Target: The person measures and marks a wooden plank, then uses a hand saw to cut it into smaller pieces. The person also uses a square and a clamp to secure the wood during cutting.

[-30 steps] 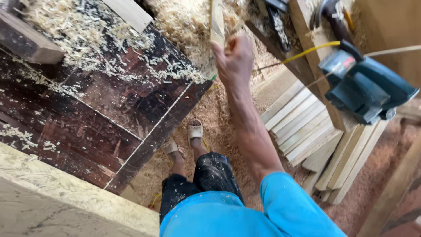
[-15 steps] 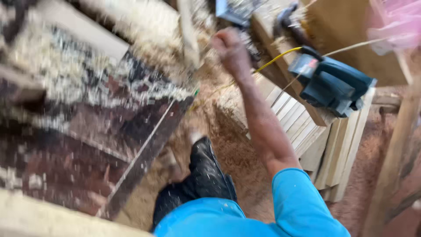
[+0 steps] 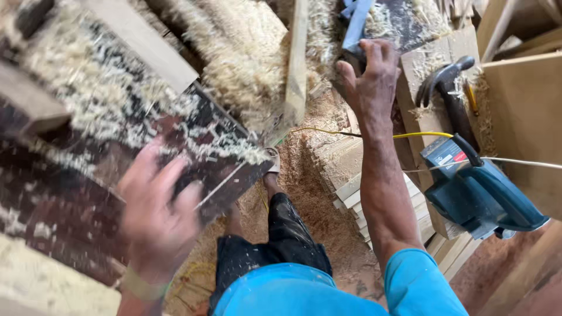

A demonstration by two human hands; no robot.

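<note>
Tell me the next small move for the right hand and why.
Probably close the right hand around the blue-grey tool on the shaving-covered bench: its fingers already rest at the tool's lower end, spread rather than gripping. The blurred left hand is over the dark board.

My dark workbench surface [image 3: 88, 193] fills the left of the frame, strewn with shavings; sawdust covers the floor [image 3: 310, 199] at centre, plywood boards [image 3: 527, 111] stand upper right.

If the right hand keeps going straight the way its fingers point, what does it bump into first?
The right hand points up and away, toward the bluish-grey block lying among wood shavings. Its fingers already seem to touch or nearly touch it, so that block probably comes first, though depth is hard to judge.
</note>
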